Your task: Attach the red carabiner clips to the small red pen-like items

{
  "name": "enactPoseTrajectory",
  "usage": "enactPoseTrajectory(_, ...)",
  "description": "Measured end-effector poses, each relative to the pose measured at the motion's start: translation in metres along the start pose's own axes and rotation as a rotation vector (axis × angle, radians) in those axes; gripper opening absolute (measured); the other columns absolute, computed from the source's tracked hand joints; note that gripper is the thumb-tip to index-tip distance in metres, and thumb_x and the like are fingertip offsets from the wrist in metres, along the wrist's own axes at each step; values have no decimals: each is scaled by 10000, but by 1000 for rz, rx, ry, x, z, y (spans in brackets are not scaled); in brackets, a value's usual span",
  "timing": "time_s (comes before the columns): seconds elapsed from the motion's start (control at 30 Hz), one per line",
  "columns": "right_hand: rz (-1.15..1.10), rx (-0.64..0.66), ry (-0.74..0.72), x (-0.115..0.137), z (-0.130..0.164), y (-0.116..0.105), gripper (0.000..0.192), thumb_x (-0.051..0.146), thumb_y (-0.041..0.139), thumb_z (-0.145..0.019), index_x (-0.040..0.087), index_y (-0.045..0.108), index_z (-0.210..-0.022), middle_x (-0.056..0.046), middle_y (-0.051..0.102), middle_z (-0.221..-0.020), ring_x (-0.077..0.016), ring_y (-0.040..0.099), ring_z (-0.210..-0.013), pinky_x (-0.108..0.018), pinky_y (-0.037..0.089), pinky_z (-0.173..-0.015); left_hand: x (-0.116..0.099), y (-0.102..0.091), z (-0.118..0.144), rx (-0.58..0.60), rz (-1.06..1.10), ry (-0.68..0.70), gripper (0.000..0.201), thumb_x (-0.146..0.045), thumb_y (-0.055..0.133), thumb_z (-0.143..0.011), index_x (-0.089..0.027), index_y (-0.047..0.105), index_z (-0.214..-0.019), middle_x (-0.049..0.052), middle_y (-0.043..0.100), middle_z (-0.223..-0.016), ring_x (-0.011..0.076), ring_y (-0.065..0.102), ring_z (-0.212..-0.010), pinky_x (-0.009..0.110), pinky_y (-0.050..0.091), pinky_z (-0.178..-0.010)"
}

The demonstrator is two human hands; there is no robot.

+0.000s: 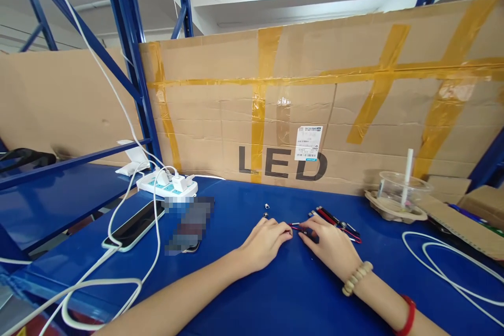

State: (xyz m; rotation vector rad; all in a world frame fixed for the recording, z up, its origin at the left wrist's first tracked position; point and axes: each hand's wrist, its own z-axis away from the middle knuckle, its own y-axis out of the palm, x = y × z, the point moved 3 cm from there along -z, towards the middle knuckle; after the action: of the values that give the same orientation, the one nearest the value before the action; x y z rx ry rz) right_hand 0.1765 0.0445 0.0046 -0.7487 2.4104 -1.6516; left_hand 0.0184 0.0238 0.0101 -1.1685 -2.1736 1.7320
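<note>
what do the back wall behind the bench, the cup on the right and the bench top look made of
Back wall: corrugated cardboard, matte brown, patched with yellowish tape and printed "LED". Cup: clear thin plastic, see-through, a white straw standing in it. Bench top: probably painted metal, smooth glossy blue showing soft reflections.

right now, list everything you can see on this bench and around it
red and black wires: small bundle, on the blue bench at the fingertips
small metal parts: two, silvery, just beyond the left hand
power strip: one, white, back left, plugs in it
phone: one, dark screen, left, on a white cable
white cables: several, looping at left and right
plastic cup: one, clear, with straw, in a pulp tray at right
cardboard wall: brown, yellow tape, printed LED
left hand: fingers pinching a wire
right hand: fingers on the same wire, bead bracelet on the wrist
</note>
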Motion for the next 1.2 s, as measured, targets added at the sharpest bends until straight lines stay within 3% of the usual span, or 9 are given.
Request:
enactPoseTrajectory(0.4, -70, 24, -15, 3, -2, 0, 235, 189, 454, -804, 226, 662, -907, -39, 672, -877, -190, 632, -768, -298, 503, -650, 14, -4, 1, -138, -14, -142, 251, -254, 277, -935, -208, 517, -878, -3, 614, -913, 166, 515, -862, 325, 344, -788)
enactPoseTrajectory(0.63, -151, 13, -15, 7, -1, -2, 227, 150, 479, -779, 226, 667, -880, -33, 657, -872, -166, 621, -757, -271, 492, -650, 11, -7, 2, -203, 38, -162, 228, -290, 303, -921, -209, 500, -838, -1, 595, -911, 174, 492, -876, 338, 339, -817)
enactPoseTrajectory(0.8, -204, 34, -27, 9, 0, -2, 225, 135, 491, -759, 219, 665, -875, -28, 641, -846, -149, 615, -697, -270, 487, -627, 16, -11, 4, -320, 167, -252, 288, -291, 229, -931, -204, 474, -809, 1, 594, -847, 165, 519, -815, 330, 355, -789)
enactPoseTrajectory(1.03, -222, 64, -46, 10, 2, -4, 244, 135, 487, -756, 233, 657, -901, -30, 647, -900, -158, 623, -744, -272, 491, -639, 25, -11, 4, -463, 408, -324, 334, -356, 200, -926, -211, 448, -755, -12, 612, -765, 140, 562, -726, 266, 398, -727)
enactPoseTrajectory(1.2, -175, 74, -43, 9, 2, -3, 241, 137, 480, -767, 223, 663, -898, -37, 658, -894, -182, 626, -779, -292, 495, -657, 26, -14, 4, -528, 467, -334, 326, -358, 217, -924, -202, 437, -741, -3, 579, -745, 129, 549, -717, 238, 405, -696)
